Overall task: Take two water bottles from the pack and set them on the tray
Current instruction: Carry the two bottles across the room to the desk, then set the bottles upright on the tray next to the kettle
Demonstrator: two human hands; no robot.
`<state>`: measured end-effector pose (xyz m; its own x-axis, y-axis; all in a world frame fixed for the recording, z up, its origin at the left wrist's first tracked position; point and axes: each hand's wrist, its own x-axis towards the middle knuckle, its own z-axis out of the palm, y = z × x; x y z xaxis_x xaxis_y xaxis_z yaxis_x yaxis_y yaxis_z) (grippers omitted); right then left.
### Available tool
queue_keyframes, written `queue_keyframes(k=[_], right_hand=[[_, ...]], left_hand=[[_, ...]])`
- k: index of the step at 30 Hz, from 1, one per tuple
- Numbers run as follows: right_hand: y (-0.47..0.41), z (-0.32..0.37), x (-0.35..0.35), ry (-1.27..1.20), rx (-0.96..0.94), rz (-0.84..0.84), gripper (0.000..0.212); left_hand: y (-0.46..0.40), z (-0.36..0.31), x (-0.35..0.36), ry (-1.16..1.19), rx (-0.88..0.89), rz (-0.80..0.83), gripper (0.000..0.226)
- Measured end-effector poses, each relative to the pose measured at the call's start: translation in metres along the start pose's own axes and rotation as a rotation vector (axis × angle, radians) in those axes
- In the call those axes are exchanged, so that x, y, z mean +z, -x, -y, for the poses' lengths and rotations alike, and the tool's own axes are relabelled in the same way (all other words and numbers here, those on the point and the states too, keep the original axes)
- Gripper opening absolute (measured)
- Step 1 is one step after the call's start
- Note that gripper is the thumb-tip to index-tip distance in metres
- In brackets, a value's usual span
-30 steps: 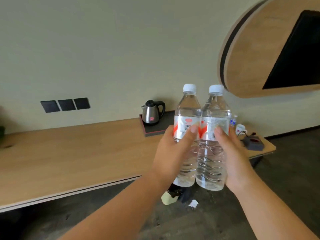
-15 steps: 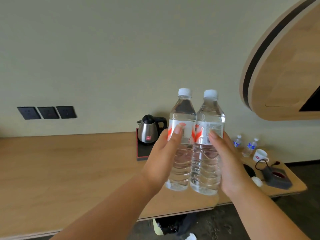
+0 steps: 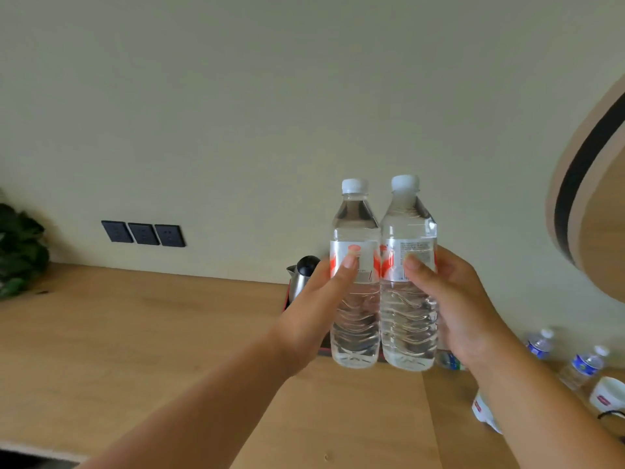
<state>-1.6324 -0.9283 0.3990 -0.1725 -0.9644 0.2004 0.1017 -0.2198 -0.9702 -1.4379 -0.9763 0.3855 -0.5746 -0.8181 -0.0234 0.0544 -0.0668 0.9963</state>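
Bottles stand upright in your grasp, long axes vertical, sides touching: your left hand is wrapped round the left bottle, your right hand round the right bottle. Both hang above the wooden counter. The dark tray lies just behind and below the left bottle, mostly hidden, so your left hand is nearer. A kettle seems to stand on it. Small bottles and cups crowd the counter's right end; the pale wall is close behind.
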Motion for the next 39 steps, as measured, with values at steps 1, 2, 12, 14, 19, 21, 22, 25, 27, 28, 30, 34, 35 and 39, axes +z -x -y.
queue_keyframes(k=[1, 2, 12, 14, 19, 21, 22, 25, 27, 28, 30, 34, 35, 39], right_hand=[[-0.008, 0.0, -0.007, 0.018, -0.001, 0.03, 0.027], [-0.016, 0.0, -0.012, 0.049, -0.003, 0.057, 0.031], [-0.061, -0.013, -0.036, 0.298, 0.115, 0.202, 0.062], [-0.062, -0.023, -0.036, 0.379, 0.157, 0.211, 0.062], [-0.059, -0.074, -0.038, 0.491, 0.258, 0.269, 0.062], [-0.057, -0.103, -0.039, 0.493, 0.306, 0.275, 0.061], [-0.056, -0.119, -0.039, 0.504, 0.327, 0.268, 0.064], [-0.05, -0.17, -0.04, 0.558, 0.392, 0.278, 0.064], [-0.044, -0.202, -0.04, 0.558, 0.44, 0.279, 0.059], [-0.042, -0.216, -0.04, 0.549, 0.451, 0.272, 0.058], [-0.035, -0.244, -0.038, 0.516, 0.476, 0.229, 0.057], [-0.024, -0.276, -0.035, 0.505, 0.485, 0.162, 0.057], [-0.023, -0.28, -0.036, 0.492, 0.486, 0.145, 0.058], [-0.027, -0.285, -0.039, 0.464, 0.494, 0.134, 0.056]], left_hand=[[-0.006, -0.001, 0.0, -0.007, 0.013, -0.01, 0.064], [-0.01, -0.003, -0.002, -0.016, 0.03, -0.012, 0.058], [-0.058, -0.003, -0.039, -0.208, 0.031, 0.091, 0.042], [-0.063, 0.007, -0.045, -0.31, 0.012, 0.084, 0.045], [-0.075, 0.064, -0.062, -0.534, -0.093, 0.079, 0.048], [-0.078, 0.094, -0.066, -0.569, -0.147, 0.052, 0.051], [-0.079, 0.109, -0.068, -0.591, -0.178, 0.038, 0.052], [-0.079, 0.151, -0.07, -0.712, -0.262, -0.003, 0.051], [-0.079, 0.18, -0.072, -0.721, -0.311, -0.007, 0.055], [-0.079, 0.194, -0.073, -0.711, -0.331, -0.007, 0.057], [-0.078, 0.223, -0.075, -0.685, -0.373, -0.023, 0.057], [-0.079, 0.252, -0.074, -0.621, -0.403, -0.073, 0.047], [-0.082, 0.255, -0.074, -0.614, -0.392, -0.07, 0.046], [-0.094, 0.261, -0.076, -0.616, -0.375, -0.018, 0.064]])
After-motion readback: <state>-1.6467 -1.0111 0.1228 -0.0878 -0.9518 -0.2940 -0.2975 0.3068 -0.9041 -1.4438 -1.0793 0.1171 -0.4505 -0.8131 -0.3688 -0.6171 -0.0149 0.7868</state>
